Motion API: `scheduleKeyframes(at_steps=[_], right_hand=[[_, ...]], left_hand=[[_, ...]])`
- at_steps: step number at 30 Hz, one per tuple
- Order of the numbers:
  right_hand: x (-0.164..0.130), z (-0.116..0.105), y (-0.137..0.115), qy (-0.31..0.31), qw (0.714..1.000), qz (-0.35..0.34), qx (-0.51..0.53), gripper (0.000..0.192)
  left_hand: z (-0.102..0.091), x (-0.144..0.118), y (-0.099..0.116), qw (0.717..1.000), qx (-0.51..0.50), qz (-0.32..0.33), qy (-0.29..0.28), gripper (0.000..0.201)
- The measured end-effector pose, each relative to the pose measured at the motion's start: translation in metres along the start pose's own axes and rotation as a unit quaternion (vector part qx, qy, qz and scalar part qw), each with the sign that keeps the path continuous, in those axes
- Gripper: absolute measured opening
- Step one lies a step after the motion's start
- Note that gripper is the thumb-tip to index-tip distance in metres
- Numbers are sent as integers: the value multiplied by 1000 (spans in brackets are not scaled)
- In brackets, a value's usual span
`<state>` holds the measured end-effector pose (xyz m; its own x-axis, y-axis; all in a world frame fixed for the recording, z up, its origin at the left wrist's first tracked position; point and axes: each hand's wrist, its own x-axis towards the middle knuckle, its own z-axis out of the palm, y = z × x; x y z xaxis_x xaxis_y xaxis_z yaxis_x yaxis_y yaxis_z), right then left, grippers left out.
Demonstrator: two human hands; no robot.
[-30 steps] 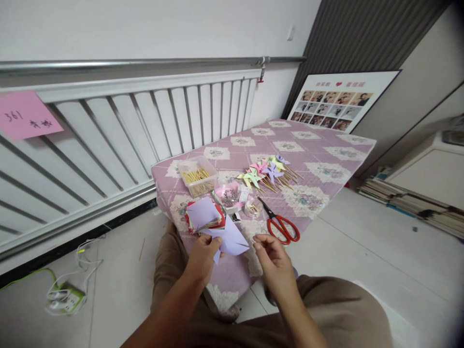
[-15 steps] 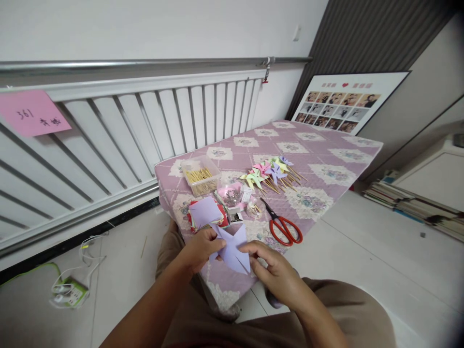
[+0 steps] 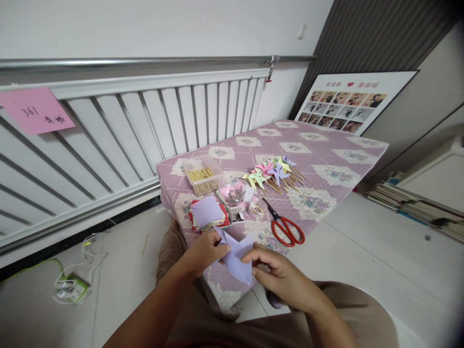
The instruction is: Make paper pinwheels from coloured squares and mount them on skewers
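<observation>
Both my hands hold a folded lilac paper sheet [image 3: 237, 255] just above the near edge of a pink patterned table [image 3: 326, 159]. My left hand [image 3: 205, 252] pinches its left side and my right hand [image 3: 277, 274] grips its right side. Right behind them lies a stack of coloured paper squares [image 3: 208, 214] with a lilac sheet on top. Red-handled scissors [image 3: 284, 225] lie to the right of the stack. Several finished paper pinwheels on sticks [image 3: 270, 173] rest further back on the table.
A clear box of wooden sticks [image 3: 202, 175] and a round clear container [image 3: 232, 192] stand behind the paper stack. A white radiator [image 3: 119, 130] runs along the left wall. A photo board [image 3: 344, 104] leans at the back right; stacked books [image 3: 409, 205] lie on the floor.
My right hand came in from the right and took hold of the lilac paper; both hands then drew it slightly nearer to me. The view drifted a little.
</observation>
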<state>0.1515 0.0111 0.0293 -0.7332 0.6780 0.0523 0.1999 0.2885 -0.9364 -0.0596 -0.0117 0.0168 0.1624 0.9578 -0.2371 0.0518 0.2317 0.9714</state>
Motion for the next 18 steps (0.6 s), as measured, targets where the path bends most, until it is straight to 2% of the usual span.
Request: scheduleKeyframes(at_steps=[3,7,12,18], right_hand=[[1,-2,2,-6,1000,0,6,11],[5,0,8,27,999,8,25,12],[7,11,9,84,996,27,10,18],[12,19,4,144,985,6,-91,19]], left_hand=[[-2,0,3,1000,29,1,-11,7],[-1,0,-1,999,43,10,-19,8],[5,4,-12,997,64,22,26,8],[11,8,-21,994,77,10,77,10]])
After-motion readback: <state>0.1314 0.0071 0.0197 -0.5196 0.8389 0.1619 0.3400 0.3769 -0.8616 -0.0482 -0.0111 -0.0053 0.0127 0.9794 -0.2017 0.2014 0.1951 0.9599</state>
